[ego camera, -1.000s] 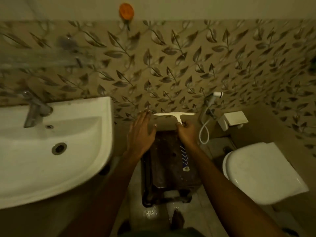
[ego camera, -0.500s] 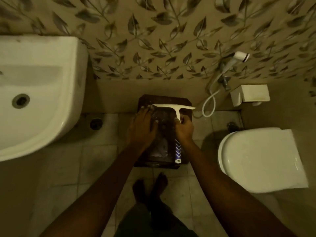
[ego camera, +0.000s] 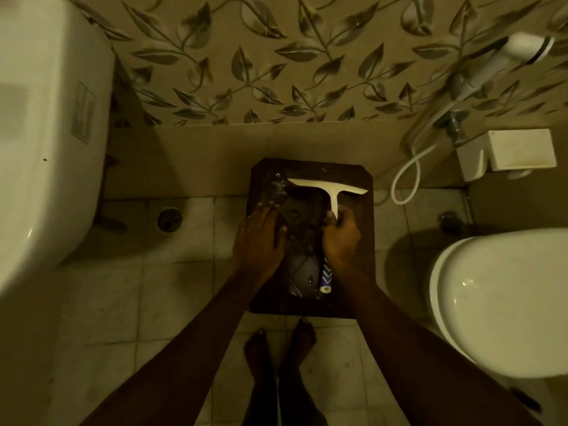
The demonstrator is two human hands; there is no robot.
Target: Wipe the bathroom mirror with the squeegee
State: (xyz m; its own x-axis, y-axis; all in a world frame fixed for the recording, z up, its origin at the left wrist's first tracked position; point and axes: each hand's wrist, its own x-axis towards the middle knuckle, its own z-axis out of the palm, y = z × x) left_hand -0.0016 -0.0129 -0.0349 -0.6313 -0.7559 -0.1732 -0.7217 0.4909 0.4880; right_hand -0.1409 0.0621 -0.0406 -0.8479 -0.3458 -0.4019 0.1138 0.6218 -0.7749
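Observation:
A squeegee (ego camera: 327,188) with a white T-shaped blade and a blue-and-white chevron handle lies over a dark brown stool (ego camera: 365,241) on the floor. My right hand (ego camera: 340,238) is shut around its handle, with the blade pointing toward the wall near the stool's far edge. On the stool top is a wet, glossy, mirror-like panel (ego camera: 302,272). My left hand (ego camera: 259,238) lies flat on its left part, fingers slightly spread, holding nothing. Water drops show by the blade's left end.
A white sink (ego camera: 46,133) juts out at the left, and a closed white toilet (ego camera: 504,302) stands at the right. A hand sprayer with hose (ego camera: 408,176) and a paper holder (ego camera: 519,152) hang on the leaf-patterned wall. My bare feet (ego camera: 279,342) stand on the tiled floor.
The view has tilted down from the wall to the floor. Both hands have lowered onto the stool, and the squeegee blade now sits over its far edge.

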